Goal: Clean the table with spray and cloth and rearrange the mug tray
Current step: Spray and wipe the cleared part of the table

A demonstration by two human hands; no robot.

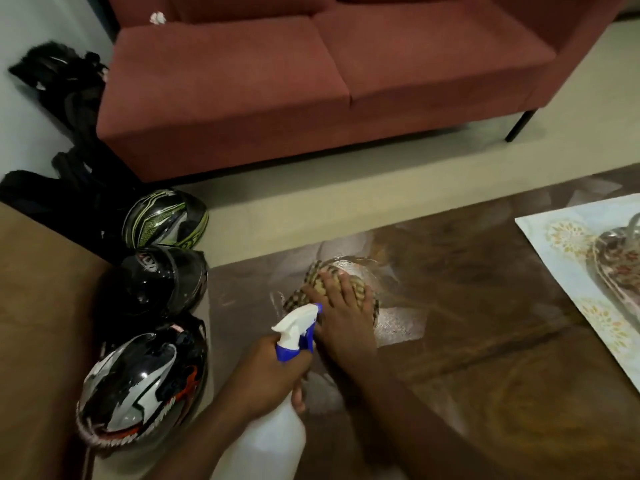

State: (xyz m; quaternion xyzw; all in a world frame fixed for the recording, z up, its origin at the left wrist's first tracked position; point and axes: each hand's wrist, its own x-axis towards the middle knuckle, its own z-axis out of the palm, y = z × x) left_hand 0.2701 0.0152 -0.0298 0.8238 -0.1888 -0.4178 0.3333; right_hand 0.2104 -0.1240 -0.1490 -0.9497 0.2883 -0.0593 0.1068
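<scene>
A glossy brown table (467, 306) fills the lower right. My right hand (343, 317) presses flat on a yellow-and-brown checked cloth (360, 289) near the table's far left corner, where the surface looks wet. My left hand (273, 372) grips the neck of a white spray bottle (273, 438) with a blue-and-white trigger head, held just left of the cloth. At the right edge lies a pale patterned mat (568, 237) with a patterned tray (620, 261) on it, mostly cut off; a clear mug handle shows at the frame edge.
Three motorcycle helmets (162, 220) (156, 282) (138, 382) sit on the floor left of the table. A red sofa (311, 81) stands beyond a strip of pale floor. Black bags (69, 98) lean against the wall. A brown surface (34, 323) is at lower left.
</scene>
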